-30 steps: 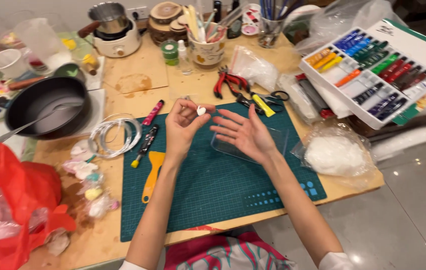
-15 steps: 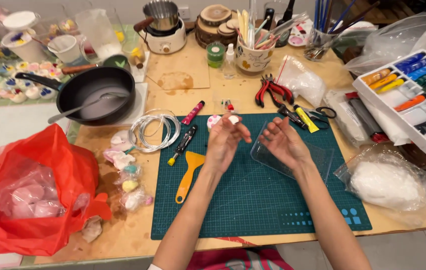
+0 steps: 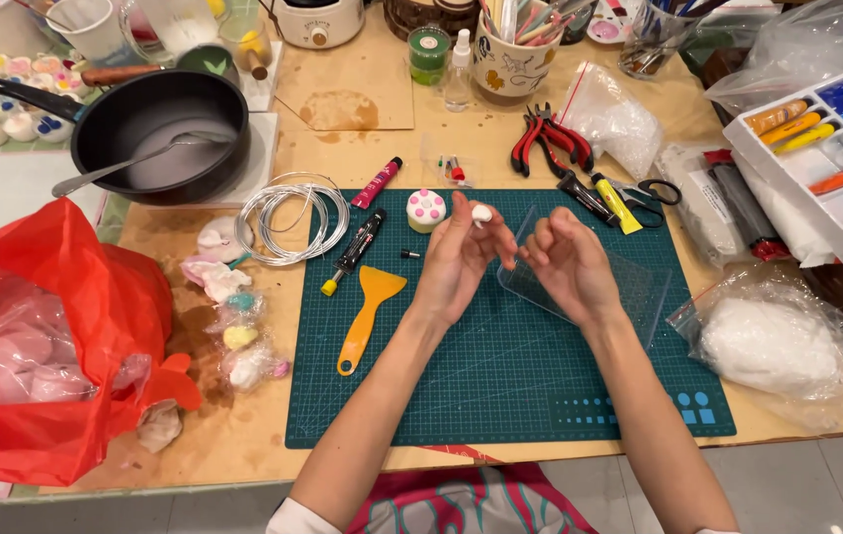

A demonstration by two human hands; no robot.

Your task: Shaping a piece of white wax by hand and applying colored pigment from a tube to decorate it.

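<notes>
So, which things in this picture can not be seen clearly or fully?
- Head view: the small white piece at the left hand fingertips is too small to tell its shape.
- The right hand covers part of the clear plastic sheet; its palm faces away.
- The paint tray is cut off by the right edge.
- The red bag hides most of its contents.

Both hands now sit lower over the green cutting mat (image 3: 500, 396) than a second ago, and closer together, the fingertips almost meeting. The left hand (image 3: 456, 262) still pinches the small white lump (image 3: 482, 213) at its fingertips. The right hand (image 3: 570, 267), spread flat with its palm open a second ago, now curls its fingers inward above the clear plastic sheet (image 3: 629, 292).
</notes>
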